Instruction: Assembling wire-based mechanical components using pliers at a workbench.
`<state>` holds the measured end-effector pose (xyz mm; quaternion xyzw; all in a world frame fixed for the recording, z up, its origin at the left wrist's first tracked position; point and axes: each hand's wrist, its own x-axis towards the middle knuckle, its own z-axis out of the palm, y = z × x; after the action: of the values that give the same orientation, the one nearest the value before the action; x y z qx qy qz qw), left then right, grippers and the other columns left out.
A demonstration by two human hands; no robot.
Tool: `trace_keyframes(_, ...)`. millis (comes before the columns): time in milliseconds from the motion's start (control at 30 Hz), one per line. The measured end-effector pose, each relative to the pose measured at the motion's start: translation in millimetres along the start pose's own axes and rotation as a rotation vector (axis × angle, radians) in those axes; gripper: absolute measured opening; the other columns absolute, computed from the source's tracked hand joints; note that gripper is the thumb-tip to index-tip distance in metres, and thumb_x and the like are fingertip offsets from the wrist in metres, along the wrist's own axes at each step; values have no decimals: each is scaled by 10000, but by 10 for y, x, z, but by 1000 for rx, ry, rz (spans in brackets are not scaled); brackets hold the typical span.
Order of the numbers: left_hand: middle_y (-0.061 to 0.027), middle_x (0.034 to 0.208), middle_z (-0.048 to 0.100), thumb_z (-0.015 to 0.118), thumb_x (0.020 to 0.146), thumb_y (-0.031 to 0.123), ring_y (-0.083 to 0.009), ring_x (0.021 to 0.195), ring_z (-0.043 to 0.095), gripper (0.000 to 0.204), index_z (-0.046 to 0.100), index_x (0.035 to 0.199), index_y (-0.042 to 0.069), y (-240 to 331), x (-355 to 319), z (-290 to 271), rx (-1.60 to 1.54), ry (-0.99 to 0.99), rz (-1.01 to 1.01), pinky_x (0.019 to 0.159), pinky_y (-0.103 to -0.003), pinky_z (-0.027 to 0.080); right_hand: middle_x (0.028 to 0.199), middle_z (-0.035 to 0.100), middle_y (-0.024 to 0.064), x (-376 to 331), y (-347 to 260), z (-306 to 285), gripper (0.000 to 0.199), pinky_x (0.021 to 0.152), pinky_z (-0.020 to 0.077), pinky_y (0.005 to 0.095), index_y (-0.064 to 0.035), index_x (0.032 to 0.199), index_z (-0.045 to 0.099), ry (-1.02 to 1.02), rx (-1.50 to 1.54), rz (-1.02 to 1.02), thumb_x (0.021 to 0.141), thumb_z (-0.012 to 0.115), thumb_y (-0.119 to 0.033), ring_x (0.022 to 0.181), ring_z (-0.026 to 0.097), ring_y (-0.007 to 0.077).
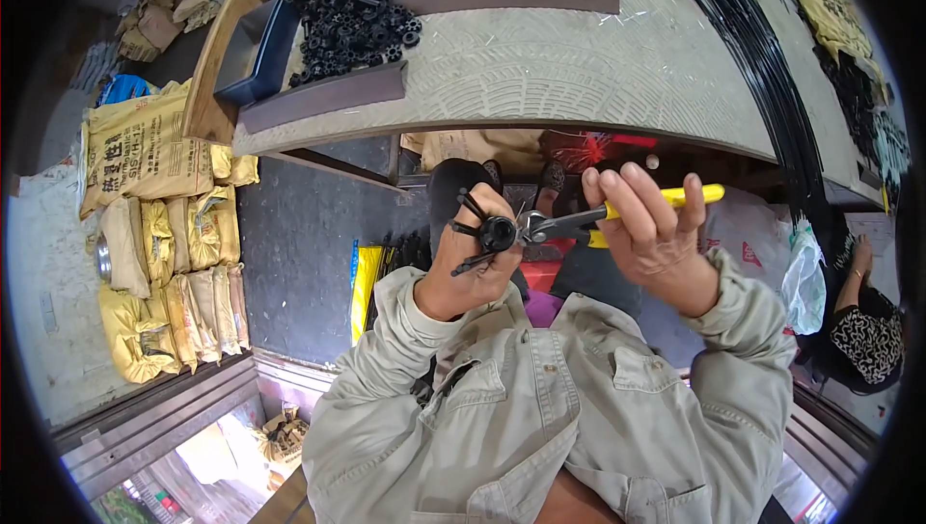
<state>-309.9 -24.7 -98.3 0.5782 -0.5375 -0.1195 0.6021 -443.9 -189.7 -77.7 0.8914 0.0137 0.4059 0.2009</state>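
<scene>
Okay, my left hand (458, 278) is closed around a black piece (497, 234), round hollow end up, thin prongs sticking out to the left. It's over my lap, short of the table. My right hand (651, 235) has its fingers curled, not tightly, round the yellow handles of pliers (576, 219); their metal jaws are right at the black piece's right side, touching or just beside, can't tell.

Beyond my hands, the table (579, 71) edge cuts across. On top: a pile of small black parts (352, 18), two flat strips (323, 98) along it, a dark blue bin (253, 52) at left. Long black strands (772, 71) hang over the right edge, a pale plastic bag (803, 268) near their lower end. Sacks (145, 153) sit far left; a yellow packet (365, 288) stands near my left sleeve (386, 331).

My left fingers hide the black piece's lower part; my right fingers cover most of the handles. Red stuff (584, 150) under the table is unclear. Top edge crops the pile; another person (865, 341) at far right is half lost near the dark rim.
</scene>
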Motion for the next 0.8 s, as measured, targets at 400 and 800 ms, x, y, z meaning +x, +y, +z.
trace_keyframes(400,-101,843,512,557,835,94,-169,724,529,208,446,989,8,-70,-40,96,59,32,26,641,-288,441,1032,490,116,-90,25,-218,228,670,430,346,-48,899,595,-334,445,52,676,630,-74,830,533,242)
trace_keyframes(800,-117,959,639,801,596,230,-225,850,635,551,589,1053,7,38,45,-47,-307,-412,-99,739,-298,494,993,548,148,25,581,-397,631,639,500,312,-40,1238,338,-1501,2125,666,751,721,-158,731,618,211)
